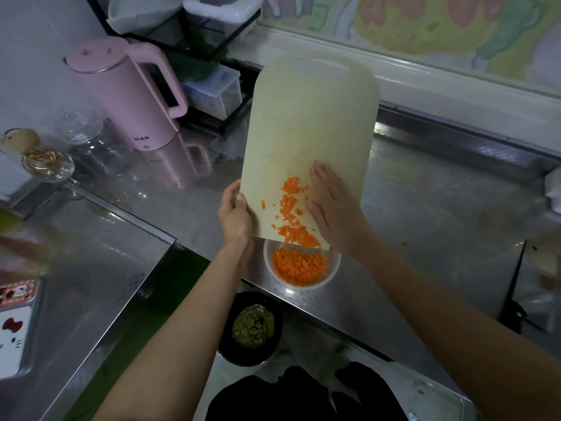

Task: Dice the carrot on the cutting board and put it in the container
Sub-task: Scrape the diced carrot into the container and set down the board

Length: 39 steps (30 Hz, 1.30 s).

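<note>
A pale cutting board [312, 123] is tilted with its near end over a clear round container [332, 270] at the counter's front edge. Diced carrot [291, 214] lies in a trail down the board's lower part, and a heap of orange dice [299, 265] fills the container. My left hand [235, 215] grips the board's lower left edge, thumb on top. Flat on the board's right side lies my right hand [332, 208], fingers straight, its edge against the carrot dice.
A pink kettle [130, 95] stands at the back left beside glass jars [91, 141]. A black rack with clear boxes [212, 92] is behind the board. Below the counter edge sits a black bin [250, 328] with green scraps. A phone [15, 323] lies at far left.
</note>
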{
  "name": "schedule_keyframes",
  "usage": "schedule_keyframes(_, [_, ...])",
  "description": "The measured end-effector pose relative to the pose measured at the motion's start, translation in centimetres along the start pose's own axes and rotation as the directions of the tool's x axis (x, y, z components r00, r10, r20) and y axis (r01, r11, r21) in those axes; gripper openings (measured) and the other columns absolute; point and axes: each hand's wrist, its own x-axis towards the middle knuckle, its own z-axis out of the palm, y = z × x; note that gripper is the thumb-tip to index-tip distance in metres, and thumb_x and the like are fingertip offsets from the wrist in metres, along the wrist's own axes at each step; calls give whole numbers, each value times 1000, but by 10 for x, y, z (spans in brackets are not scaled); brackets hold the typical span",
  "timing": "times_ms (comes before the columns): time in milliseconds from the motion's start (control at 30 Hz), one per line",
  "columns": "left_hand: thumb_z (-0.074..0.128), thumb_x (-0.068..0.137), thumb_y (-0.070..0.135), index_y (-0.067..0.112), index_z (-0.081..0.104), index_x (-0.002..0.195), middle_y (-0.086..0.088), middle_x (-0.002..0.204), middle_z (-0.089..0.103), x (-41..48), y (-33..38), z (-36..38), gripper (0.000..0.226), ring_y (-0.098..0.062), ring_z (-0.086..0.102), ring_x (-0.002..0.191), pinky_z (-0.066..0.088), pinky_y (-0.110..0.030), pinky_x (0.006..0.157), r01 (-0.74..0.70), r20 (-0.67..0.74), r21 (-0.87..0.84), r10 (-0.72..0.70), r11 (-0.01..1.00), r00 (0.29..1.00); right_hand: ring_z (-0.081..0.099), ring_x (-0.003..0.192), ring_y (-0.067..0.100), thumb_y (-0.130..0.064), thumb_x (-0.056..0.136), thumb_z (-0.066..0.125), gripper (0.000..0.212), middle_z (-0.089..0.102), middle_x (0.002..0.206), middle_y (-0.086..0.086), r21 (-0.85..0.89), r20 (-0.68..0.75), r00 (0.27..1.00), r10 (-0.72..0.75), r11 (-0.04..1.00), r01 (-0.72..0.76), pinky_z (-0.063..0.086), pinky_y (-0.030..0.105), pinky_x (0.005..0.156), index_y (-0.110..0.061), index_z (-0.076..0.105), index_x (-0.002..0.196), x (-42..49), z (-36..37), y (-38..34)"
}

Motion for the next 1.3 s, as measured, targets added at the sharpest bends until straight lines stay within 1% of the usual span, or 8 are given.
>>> schedule_keyframes(200, [31, 99, 5, 21, 56, 109, 1, 100, 57, 0, -3, 0, 31, -4, 48, 80, 40, -20, 69, 7, 15, -17, -7, 1000, 1000, 8, 142, 16, -47, 100, 14, 66, 27, 153, 13, -75, 109, 991, -82, 993, 90, 0, 26, 119, -1, 26, 145, -1, 11, -4])
schedule_keyframes(433, [31, 99, 3, 19, 56, 109, 0, 93, 58, 0, -3, 4, 31, -3, 49, 73, 44, -13, 62, 3, 28, -57, -1, 998, 1000, 11, 142, 17, -40, 101, 15, 59, 24, 153, 9, -96, 299, 915, -271, 945, 312, 2, 27, 119, -4, 26, 146, -16, 20, -5])
schedule_keyframes(633, [31, 99, 2, 11, 55, 115, 8, 83, 56, -1, -2, 9, 31, 8, 52, 60, 40, -4, 52, -23, 26, -48, 24, 999, 999, 11, 142, 16, -39, 101, 14, 58, 27, 153, 10, -62, 386, 875, -293, 938, 341, -10, 19, 116, -5, 28, 146, -34, 17, -2])
schedule_keyframes(700, [31, 99, 3, 11, 56, 116, 10, 85, 56, -1, -2, 9, 31, 5, 52, 66, 40, -2, 53, -28, 19, -39, 29, 999, 999, 16, 142, 15, -39, 101, 14, 57, 30, 152, 9, -8, 401, 855, -328, 932, 361, -5, 19, 117, -5, 31, 144, -41, 15, 0])
schedule_keyframes(867, [31, 99, 4, 13, 56, 118, 9, 88, 57, 0, -2, 8, 32, 0, 49, 71, 41, -3, 54, -16, 24, -41, 17, 999, 1000, 51, 124, 23, -31, 102, 25, 49, 56, 132, 13, 86, 200, 883, -425, 905, 416, 39, 35, 105, -2, 56, 126, -31, -2, -7])
schedule_keyframes(1067, [32, 98, 1, 15, 56, 112, 3, 85, 59, -7, -2, 12, 31, 6, 54, 59, 44, -11, 56, -15, 61, -79, 20, 997, 998, 23, 142, 27, -38, 99, 22, 58, 32, 151, 14, -91, 150, 965, -216, 969, 231, 18, 39, 117, -1, 35, 142, 21, -3, -14])
schedule_keyframes(1200, [33, 98, -1, 13, 56, 113, -2, 98, 61, -10, 0, 16, 31, -6, 57, 83, 48, -14, 74, -20, 112, -102, 32, 995, 993, 26, 141, 29, -32, 98, 25, 56, 33, 150, 17, -140, 268, 918, -293, 931, 338, 17, 36, 117, 2, 36, 141, 20, 14, -20])
schedule_keyframes(1300, [32, 98, -2, 10, 55, 115, -3, 97, 60, -9, 3, 17, 31, -6, 57, 81, 48, -12, 71, -13, 107, -123, 26, 992, 994, 32, 139, 29, -30, 96, 27, 55, 38, 147, 17, -138, 317, 878, -359, 899, 417, 22, 39, 115, 2, 41, 138, 6, 15, -16])
